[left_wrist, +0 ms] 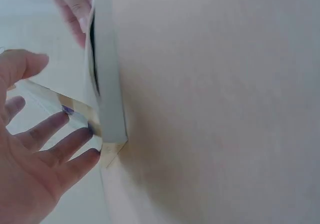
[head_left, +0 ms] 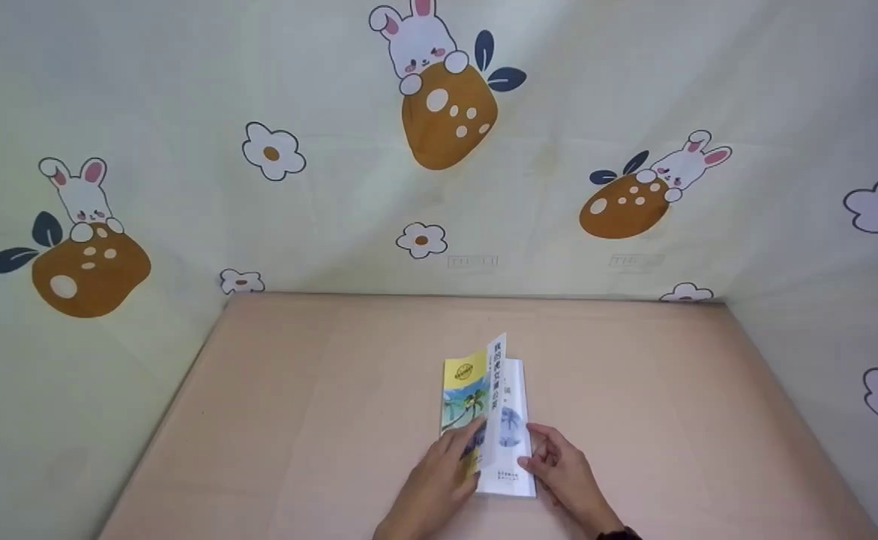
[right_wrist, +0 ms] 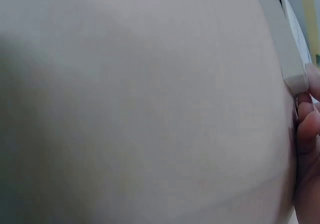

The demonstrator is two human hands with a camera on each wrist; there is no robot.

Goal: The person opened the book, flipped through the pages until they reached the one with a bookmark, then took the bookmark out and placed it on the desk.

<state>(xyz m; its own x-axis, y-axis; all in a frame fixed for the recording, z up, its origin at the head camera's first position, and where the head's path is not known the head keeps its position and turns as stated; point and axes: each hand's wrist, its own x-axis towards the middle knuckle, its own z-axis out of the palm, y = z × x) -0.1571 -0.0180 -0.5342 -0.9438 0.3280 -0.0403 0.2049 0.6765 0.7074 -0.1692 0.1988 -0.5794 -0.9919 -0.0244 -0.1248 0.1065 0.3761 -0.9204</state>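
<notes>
A paperback book (head_left: 510, 484) lies on the table near its front edge. Its yellow front cover (head_left: 462, 403), printed with palm trees, is turned out to the left, and a pale flap with dark lettering stands up along the middle. Beneath them shows a white title page with a round blue picture. My left hand (head_left: 439, 472) touches the turned cover from the left; the left wrist view shows its fingers (left_wrist: 62, 141) spread and nearly straight. At the book's right edge, my right hand (head_left: 564, 469) pinches the lower part between thumb and curled fingers.
The table (head_left: 319, 412) has a pinkish-beige covering. Behind it and at both sides hangs a pale cloth wall (head_left: 334, 217) printed with rabbits, orange fruit and flowers. A dark band (head_left: 620, 534) circles the right wrist.
</notes>
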